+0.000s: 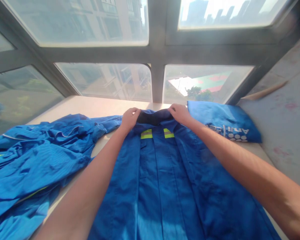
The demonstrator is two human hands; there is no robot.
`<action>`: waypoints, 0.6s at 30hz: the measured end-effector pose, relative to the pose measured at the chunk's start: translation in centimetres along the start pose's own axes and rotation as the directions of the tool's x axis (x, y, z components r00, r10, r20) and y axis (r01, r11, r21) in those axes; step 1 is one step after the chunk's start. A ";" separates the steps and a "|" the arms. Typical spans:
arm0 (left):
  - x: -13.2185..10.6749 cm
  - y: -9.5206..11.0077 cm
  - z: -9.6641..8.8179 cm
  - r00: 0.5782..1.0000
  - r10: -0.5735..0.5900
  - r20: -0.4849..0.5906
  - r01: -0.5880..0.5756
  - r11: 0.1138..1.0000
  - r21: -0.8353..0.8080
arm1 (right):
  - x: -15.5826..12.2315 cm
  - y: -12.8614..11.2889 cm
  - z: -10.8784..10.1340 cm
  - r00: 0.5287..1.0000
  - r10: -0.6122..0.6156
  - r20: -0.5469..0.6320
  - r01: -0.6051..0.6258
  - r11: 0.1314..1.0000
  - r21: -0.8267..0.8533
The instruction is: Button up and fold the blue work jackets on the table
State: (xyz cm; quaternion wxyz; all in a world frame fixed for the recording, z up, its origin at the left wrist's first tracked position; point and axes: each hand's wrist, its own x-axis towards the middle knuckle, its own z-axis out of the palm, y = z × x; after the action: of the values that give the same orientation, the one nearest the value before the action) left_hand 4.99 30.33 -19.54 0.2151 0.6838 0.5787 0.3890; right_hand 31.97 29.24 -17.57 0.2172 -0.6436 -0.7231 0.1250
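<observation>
A blue work jacket [162,180] lies flat on the pale sill, front up, with two yellow-green reflective strips [157,134] below its dark collar [153,117]. My left hand [129,119] is closed on the left end of the collar. My right hand [179,112] pinches the right end of the same collar. Both arms stretch forward over the jacket's body.
A crumpled pile of blue garments [32,160] lies at the left. A folded blue piece with white lettering [222,125] sits at the right by the wall. The pale sill [90,106] runs along large windows [107,80]. A patterned wall [285,126] stands on the right.
</observation>
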 end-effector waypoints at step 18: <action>2.1 -0.1 0.9 0.909 -0.394 0.137 0.415 0.817 -0.400 | 1.4 2.6 -0.9 0.938 0.299 0.174 -0.344 0.762 0.548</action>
State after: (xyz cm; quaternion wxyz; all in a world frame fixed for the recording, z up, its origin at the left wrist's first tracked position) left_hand 5.67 32.47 -19.57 0.4486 0.4916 0.6077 0.4334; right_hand 34.55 30.90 -17.74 0.3474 -0.6579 -0.5387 0.3953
